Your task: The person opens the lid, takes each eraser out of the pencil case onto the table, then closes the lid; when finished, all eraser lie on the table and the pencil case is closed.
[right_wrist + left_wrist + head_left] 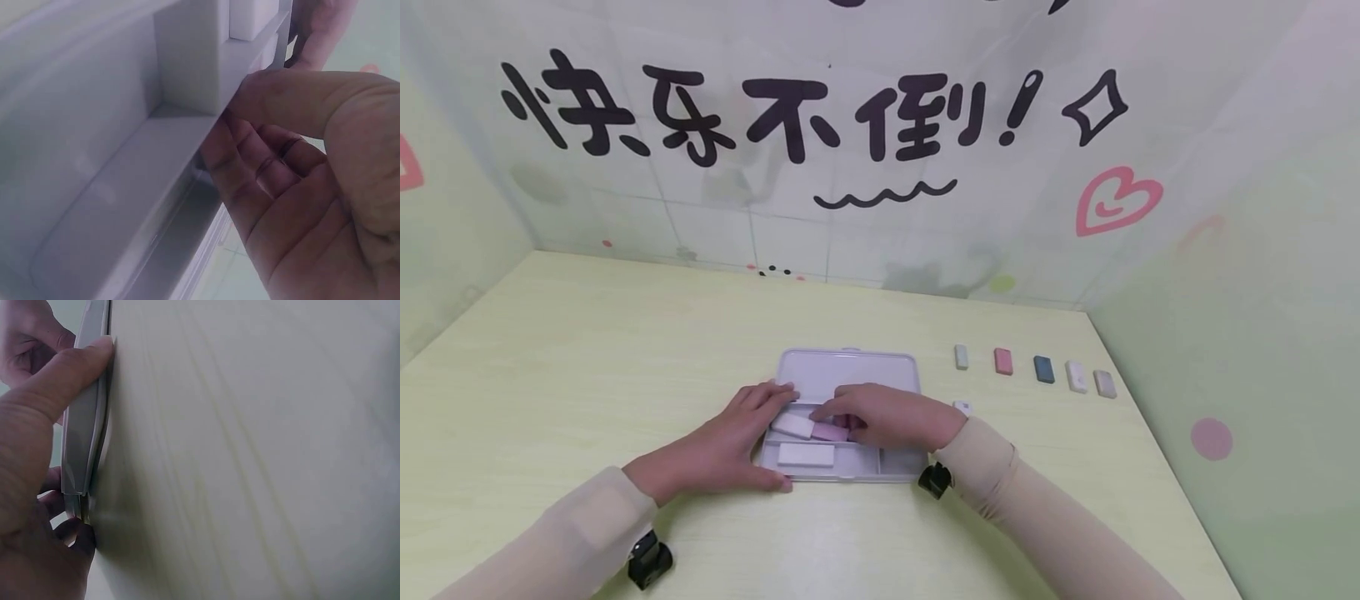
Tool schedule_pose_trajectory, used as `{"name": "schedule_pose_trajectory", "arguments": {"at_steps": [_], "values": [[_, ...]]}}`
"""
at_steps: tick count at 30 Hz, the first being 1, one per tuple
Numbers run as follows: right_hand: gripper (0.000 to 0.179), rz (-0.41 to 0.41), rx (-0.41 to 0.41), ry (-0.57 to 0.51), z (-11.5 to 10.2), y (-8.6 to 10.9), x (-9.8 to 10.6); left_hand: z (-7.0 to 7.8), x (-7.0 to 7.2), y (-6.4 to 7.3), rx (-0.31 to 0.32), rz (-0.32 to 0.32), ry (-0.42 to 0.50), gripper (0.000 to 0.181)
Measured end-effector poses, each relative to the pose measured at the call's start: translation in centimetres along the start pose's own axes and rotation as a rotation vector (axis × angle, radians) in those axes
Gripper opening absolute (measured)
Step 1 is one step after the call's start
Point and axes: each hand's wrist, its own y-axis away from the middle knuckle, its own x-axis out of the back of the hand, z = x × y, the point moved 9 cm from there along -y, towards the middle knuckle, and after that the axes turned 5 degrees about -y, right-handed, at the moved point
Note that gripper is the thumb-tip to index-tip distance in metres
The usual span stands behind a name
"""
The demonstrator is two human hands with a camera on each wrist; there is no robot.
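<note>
A pale lilac plastic case (848,372) with a divided inside lies with its lid laid back. My left hand (722,446) grips its left end, the thumb (78,365) against the front wall and the other fingers round the side and back. Inside the rear compartment, my right hand (891,415) pinches a pink eraser (829,432), its right end hidden by the fingers. A white eraser (793,425) lies tilted at the pink one's left end. Another white eraser (806,455) lies in the front compartment, which a divider (190,56) closes on the right.
Right of the case, a row of small blocks stretches across the table: light grey (961,357), pink (1003,361), dark blue (1043,369), white (1076,377) and grey (1104,383). A white block (962,407) shows partly behind the right wrist. Printed walls enclose the table.
</note>
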Motion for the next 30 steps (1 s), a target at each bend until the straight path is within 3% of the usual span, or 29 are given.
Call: {"name": "schedule_pose_trajectory", "arguments": {"at_steps": [25, 30], "values": [[0.039, 0.004, 0.025, -0.038, -0.56, 0.07, 0.23, 0.01, -0.02, 0.02, -0.007, 0.016, 0.005, 0.111], [0.042, 0.0, -0.003, -0.044, -0.42, 0.05, 0.05, -0.03, -0.03, 0.02, -0.001, 0.013, 0.003, 0.111]]}}
